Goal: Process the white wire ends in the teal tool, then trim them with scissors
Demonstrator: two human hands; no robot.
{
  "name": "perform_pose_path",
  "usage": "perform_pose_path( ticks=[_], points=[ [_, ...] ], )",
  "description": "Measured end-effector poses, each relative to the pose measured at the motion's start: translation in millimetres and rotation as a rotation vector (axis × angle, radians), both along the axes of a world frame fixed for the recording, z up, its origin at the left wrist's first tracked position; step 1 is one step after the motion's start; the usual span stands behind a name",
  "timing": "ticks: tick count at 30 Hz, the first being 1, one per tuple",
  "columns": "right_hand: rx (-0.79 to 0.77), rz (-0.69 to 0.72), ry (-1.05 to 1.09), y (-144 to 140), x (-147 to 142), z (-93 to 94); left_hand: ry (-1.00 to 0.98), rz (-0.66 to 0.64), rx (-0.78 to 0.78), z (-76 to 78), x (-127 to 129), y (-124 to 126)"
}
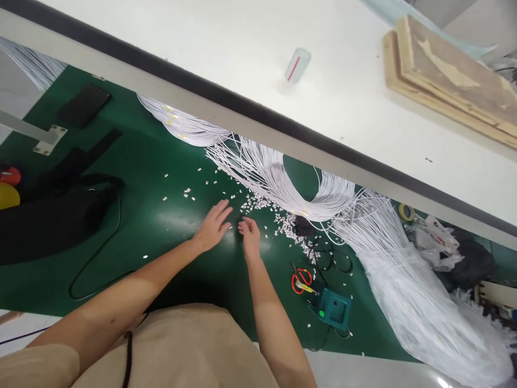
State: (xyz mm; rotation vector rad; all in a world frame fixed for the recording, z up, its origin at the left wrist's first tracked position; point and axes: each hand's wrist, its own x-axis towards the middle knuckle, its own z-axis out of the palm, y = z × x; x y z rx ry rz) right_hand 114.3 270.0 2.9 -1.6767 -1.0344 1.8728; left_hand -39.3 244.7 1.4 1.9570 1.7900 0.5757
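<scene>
My left hand (pixel 212 226) lies flat on the green table mat (pixel 161 161), fingers spread and pointing toward a small dark object (pixel 237 223) between both hands. My right hand (pixel 249 235) rests beside it with fingers curled onto that dark object; what it grips is too small to tell. Many small white pieces (pixel 258 203) are scattered just beyond the fingertips. Behind them lies a large coil of thin white cables (pixel 283 178).
Red-handled scissors (pixel 301 280) and a teal box (pixel 334 308) with a green light sit to the right. A mass of white cables (pixel 407 291) spills off the right side. A black bag (pixel 48 215) and cord (pixel 97 253) lie left. A white shelf (pixel 283 54) overhangs the back.
</scene>
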Motion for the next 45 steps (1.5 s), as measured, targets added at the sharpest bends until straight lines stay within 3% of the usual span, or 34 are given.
perform_pose_path(
  ticks=[3,5,8,11,14,16,19,23,25,26,29,34,37,41,45],
  points=[
    [-0.170,0.169,0.179,-44.3,-46.3,7.2,0.039,0.263,0.011,-4.1,-68.5,6.2],
    [-0.315,0.312,0.309,-79.8,-84.3,9.0,0.135,0.571,-0.003,-12.1,-114.5,6.2],
    [-0.427,0.389,0.394,-103.5,-120.1,4.6,0.172,0.685,-0.064,-24.9,-147.0,10.3],
    [-0.404,0.331,0.426,-75.6,-115.5,-7.0,0.164,0.559,-0.058,-31.8,-121.2,24.6],
    [-0.276,0.198,0.355,-22.3,-80.2,-15.4,0.013,0.236,-0.049,-28.7,-63.7,39.0],
    [-0.161,0.105,0.247,8.3,-47.2,-12.5,-0.046,0.098,-0.052,-21.6,-32.1,39.9],
    [0.030,-0.006,0.037,36.5,11.0,8.1,-0.065,0.064,-0.037,-10.9,-16.3,21.0],
    [0.316,-0.095,-0.270,66.7,97.2,49.8,0.141,0.181,-0.069,-11.5,-34.1,-29.0],
    [0.696,0.079,-0.748,88.4,137.1,64.8,0.226,0.198,-0.109,-17.4,-41.7,-50.2],
    [0.793,0.208,-0.955,100.3,154.5,69.1,0.251,0.198,-0.123,-20.6,-43.4,-57.6],
    [0.786,0.574,-1.291,132.2,192.0,70.4,0.270,0.195,-0.129,-27.5,-42.9,-66.5],
    [0.745,0.817,-1.292,160.0,212.4,66.4,0.251,0.195,-0.090,-30.2,-41.3,-64.9],
    [0.753,0.884,-1.265,172.7,213.3,83.4,0.231,0.193,-0.061,-31.2,-41.4,-67.0],
    [0.829,0.876,-1.264,181.2,201.7,146.2,0.164,0.207,-0.052,-29.9,-40.1,-72.0],
    [1.039,0.757,-1.159,136.7,163.1,218.8,-0.083,0.319,-0.127,-10.7,-33.5,-66.9]
  ],
)
